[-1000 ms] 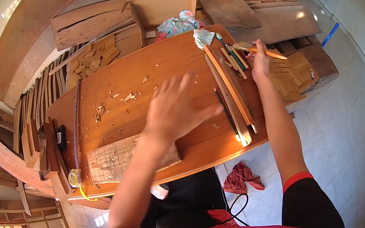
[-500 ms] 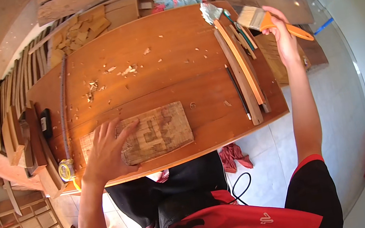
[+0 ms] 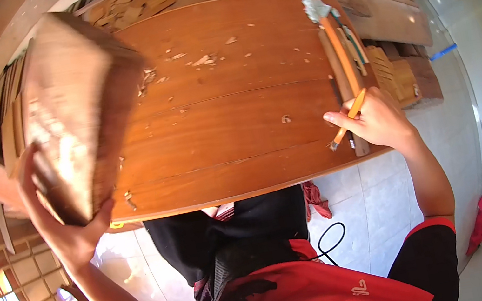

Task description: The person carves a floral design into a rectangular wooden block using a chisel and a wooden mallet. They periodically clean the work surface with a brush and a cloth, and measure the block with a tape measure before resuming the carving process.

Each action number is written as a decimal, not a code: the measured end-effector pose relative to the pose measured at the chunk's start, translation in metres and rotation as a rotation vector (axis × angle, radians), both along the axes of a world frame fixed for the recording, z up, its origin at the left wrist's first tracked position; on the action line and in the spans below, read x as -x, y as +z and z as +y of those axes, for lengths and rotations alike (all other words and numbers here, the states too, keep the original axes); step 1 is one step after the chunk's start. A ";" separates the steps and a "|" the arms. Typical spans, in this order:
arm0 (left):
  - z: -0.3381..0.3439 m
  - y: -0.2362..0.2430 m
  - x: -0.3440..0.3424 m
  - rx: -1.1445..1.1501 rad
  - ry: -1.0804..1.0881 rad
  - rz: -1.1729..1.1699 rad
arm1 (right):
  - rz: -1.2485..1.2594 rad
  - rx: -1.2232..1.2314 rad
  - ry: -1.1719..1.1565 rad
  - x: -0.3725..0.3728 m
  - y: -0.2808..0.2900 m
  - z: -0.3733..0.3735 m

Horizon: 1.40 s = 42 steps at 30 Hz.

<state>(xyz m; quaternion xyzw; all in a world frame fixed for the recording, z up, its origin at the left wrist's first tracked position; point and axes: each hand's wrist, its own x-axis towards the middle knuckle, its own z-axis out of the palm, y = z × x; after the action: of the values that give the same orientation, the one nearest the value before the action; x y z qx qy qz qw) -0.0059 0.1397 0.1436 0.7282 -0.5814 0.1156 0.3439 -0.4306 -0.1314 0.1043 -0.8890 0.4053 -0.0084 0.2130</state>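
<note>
The fingers [image 3: 30, 171] of the left hand [image 3: 73, 241] are parted and clamped on the near end of a thick wooden board [image 3: 68, 103], which rises away from them, tilted up over the left part of the counter [image 3: 231, 133]. The board is blurred, and I cannot tell whether it touches the top. The right hand [image 3: 384, 119] pinches a paintbrush [image 3: 357, 105] by its orange handle, bristles pointing down and to the left, above the counter's near right corner. Both forearms reach up from below, elbows bent outward. Wood shavings [image 3: 204, 60] dot the counter; long wooden strips [image 3: 340, 55] lie along its right side. Planks [image 3: 390, 8] are stacked beyond, and pale tiles [image 3: 389, 189] cover the floor.
</note>
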 end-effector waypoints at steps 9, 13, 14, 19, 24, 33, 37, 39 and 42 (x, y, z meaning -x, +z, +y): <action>0.194 -0.007 -0.033 0.140 0.495 -0.046 | -0.263 -0.349 -0.021 -0.093 -0.052 -0.050; 0.224 -0.029 -0.028 0.143 0.620 0.005 | -0.541 -0.244 0.038 -0.102 -0.044 -0.068; 0.235 -0.037 -0.029 0.124 0.647 -0.012 | -0.566 -0.273 0.025 -0.104 -0.039 -0.067; 0.241 -0.060 -0.037 0.133 0.613 0.146 | -0.251 -0.336 0.078 -0.079 0.000 -0.066; 0.186 -0.066 -0.059 0.113 0.453 0.217 | 0.166 -0.237 0.047 -0.061 0.030 -0.052; -0.018 -0.028 -0.055 0.017 -0.055 0.410 | 0.076 -0.401 -0.074 -0.045 -0.005 -0.055; -0.114 -0.040 -0.049 -0.125 -0.215 0.180 | -0.114 -0.391 -0.049 -0.051 -0.020 -0.062; -0.165 -0.051 -0.034 -0.200 -0.274 0.102 | -0.151 -0.393 -0.051 -0.045 -0.020 -0.063; -0.210 -0.062 -0.017 -0.153 -0.365 0.334 | -0.198 -0.370 -0.006 -0.036 -0.014 -0.056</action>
<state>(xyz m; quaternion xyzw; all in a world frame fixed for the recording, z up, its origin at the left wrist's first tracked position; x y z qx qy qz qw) 0.0114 -0.0707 0.0816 0.6442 -0.6454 -0.1147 0.3941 -0.3949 -0.1876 0.0907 -0.8285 0.3796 -0.0218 0.4111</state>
